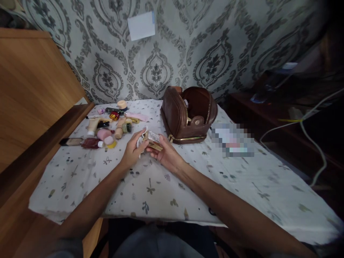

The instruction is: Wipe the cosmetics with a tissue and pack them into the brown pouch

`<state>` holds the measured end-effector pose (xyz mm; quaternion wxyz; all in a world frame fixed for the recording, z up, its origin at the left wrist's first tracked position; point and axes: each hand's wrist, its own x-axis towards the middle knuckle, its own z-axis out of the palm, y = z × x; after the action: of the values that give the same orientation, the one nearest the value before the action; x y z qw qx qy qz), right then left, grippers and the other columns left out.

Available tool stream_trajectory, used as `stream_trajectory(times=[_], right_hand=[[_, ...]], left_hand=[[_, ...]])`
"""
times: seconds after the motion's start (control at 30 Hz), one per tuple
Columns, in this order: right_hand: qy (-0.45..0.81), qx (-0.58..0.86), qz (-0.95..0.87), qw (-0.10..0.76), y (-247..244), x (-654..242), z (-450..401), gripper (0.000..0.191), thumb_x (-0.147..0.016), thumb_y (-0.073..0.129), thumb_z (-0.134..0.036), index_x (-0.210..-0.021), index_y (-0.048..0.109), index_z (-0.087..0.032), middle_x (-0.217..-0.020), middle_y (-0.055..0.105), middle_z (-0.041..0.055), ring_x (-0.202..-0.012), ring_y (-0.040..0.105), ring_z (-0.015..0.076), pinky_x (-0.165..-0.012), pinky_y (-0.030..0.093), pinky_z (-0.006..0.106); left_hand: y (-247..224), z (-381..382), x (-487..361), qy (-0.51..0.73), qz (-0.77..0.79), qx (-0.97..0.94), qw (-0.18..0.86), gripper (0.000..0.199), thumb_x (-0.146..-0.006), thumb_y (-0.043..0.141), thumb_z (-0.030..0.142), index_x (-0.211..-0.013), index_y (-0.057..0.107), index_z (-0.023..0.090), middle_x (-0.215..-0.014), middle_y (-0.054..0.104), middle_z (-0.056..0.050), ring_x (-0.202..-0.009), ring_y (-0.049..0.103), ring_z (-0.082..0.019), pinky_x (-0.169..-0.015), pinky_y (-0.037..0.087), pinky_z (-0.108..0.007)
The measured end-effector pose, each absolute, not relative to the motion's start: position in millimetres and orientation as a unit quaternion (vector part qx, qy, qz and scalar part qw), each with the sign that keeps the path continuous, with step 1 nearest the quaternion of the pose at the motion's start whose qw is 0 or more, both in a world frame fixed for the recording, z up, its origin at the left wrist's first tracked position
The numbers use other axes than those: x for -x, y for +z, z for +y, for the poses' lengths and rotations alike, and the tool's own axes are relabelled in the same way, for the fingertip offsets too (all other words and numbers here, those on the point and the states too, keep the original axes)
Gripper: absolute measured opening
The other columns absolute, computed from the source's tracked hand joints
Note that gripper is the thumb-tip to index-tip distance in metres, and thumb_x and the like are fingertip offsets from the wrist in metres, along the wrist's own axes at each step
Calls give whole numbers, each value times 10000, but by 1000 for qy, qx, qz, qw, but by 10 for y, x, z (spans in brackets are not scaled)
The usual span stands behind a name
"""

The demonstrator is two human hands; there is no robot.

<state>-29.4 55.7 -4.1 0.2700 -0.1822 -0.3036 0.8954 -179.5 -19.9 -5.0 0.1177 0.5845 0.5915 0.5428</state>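
Observation:
My right hand (170,154) is closed around a small box-shaped case (153,137) with gold sides and a silvery glitter top. In my left hand (132,152) is a bunched white cloth or tissue (139,142), pressed to the left end of the case. Both hands are just above the table, in front of a brown leather cosmetic bag (174,114). The bag stands unzipped, its flap folded outward; a few small items show dimly inside. Left of my hands lie cosmetics: a dark red bottle (90,143), a pink sponge (103,134) and a green-lidded jar (127,127).
A patterned white cloth (120,200) covers the table. More tubes and jars, including a cream-lidded jar (122,105), lie at the back left. A blurred-out flat object (233,139) is right of the bag. A wooden panel (34,96) borders the left; a white cable (319,168) hangs right.

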Motion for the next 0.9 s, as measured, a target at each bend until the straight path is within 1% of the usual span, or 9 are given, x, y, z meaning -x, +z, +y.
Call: stream_trajectory(times=[0.1,0.2,0.27,0.33,0.43,0.57,0.63,0.77,0.9], right_hand=[[901,175,-292,270,-64,289,590,336,-822,728,-438,-1008,496,-281,-901,733,-35,-726,704,138,-569,556,232],[887,187,-295,303,-111,281,614,318,-767,792,-346,-893,514,-258,-808,693,-69,-689,665,107,-576,554,222],[879,199,-304,309,-136,278,613,354,-709,842,-310,-834,520,-233,-729,667,-71,-651,640,87,-575,545,197],[877,207,-314,300,-144,279,601,381,-665,875,-289,-819,534,-216,-679,660,-62,-624,630,79,-572,540,180],[880,221,-320,274,-131,288,572,401,-639,892,-254,-867,566,-203,-663,676,-44,-592,633,81,-542,538,169],[894,227,-295,251,-105,307,527,496,-626,896,-191,-1018,592,-187,-806,735,-3,-631,675,102,-510,552,173],[901,223,-278,246,-102,314,512,510,-638,889,-171,-1048,587,-186,-832,741,4,-645,686,109,-517,565,179],[910,214,-237,265,-109,319,509,457,-682,857,-142,-1035,575,-208,-803,732,-10,-658,695,113,-548,577,186],[908,214,-210,293,-100,314,512,460,-690,845,-125,-1041,565,-228,-800,727,-23,-658,686,109,-561,572,196]], left_hand=[[-10,-209,1777,569,588,-563,113,432,-922,582,438,-1270,642,189,-1344,633,-111,-1252,567,-253,-1097,419,-406],[12,-211,1772,606,595,-509,138,401,-899,596,469,-1160,702,183,-1158,718,-93,-1004,665,-225,-853,555,-335],[13,-206,1783,625,600,-472,162,392,-871,618,485,-1090,718,176,-977,737,-64,-806,663,-184,-658,553,-271],[13,-203,1799,634,606,-453,160,346,-847,641,472,-1004,718,174,-850,711,-28,-718,630,-156,-600,521,-242],[26,-208,1812,631,622,-449,114,241,-833,659,423,-870,687,187,-769,667,5,-707,598,-140,-657,502,-239],[53,-233,1794,606,647,-458,67,203,-867,632,403,-851,665,204,-742,643,9,-694,585,-148,-677,491,-258],[57,-242,1777,592,646,-480,46,212,-901,595,400,-909,679,205,-825,683,-17,-775,626,-171,-745,512,-288],[35,-248,1752,555,606,-570,10,315,-966,504,409,-1124,678,199,-1157,698,-95,-1108,635,-226,-987,491,-382],[4,-241,1742,507,591,-627,-11,438,-920,588,473,-1263,632,204,-1346,618,-128,-1258,572,-266,-1074,454,-449]])
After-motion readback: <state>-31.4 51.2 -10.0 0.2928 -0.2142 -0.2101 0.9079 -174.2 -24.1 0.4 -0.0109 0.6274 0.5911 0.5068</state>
